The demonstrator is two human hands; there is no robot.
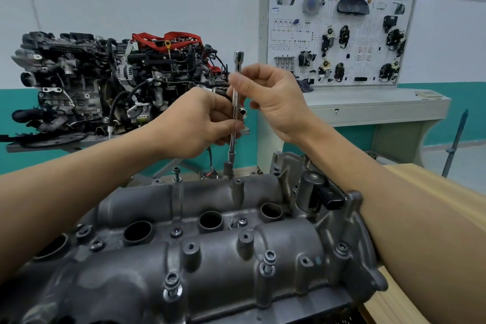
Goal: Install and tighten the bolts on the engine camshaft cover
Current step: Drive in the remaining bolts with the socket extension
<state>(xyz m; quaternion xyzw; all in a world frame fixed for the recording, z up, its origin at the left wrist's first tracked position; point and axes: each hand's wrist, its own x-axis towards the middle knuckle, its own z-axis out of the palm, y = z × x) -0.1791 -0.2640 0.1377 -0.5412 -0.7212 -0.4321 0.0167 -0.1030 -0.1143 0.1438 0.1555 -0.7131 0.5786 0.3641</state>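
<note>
The grey camshaft cover (210, 265) lies across the lower half of the view on a wooden bench. A long chrome extension bar (236, 102) stands upright, its socket end (230, 163) down over a bolt boss on the cover's far edge. My left hand (194, 123) pinches the bar's lower shaft. Higher up, my right hand (271, 102) grips the knurled part with fingertips and thumb. Several bolts stand in the cover: one raised at the far edge (176, 173), two proud along the near edge (172, 288) (268, 260).
A complete engine (110, 81) with red hoses sits on a stand behind at left. A white training board (339, 31) with car parts stands on a cabinet at the back right. The wooden bench top (426, 192) runs under my right forearm.
</note>
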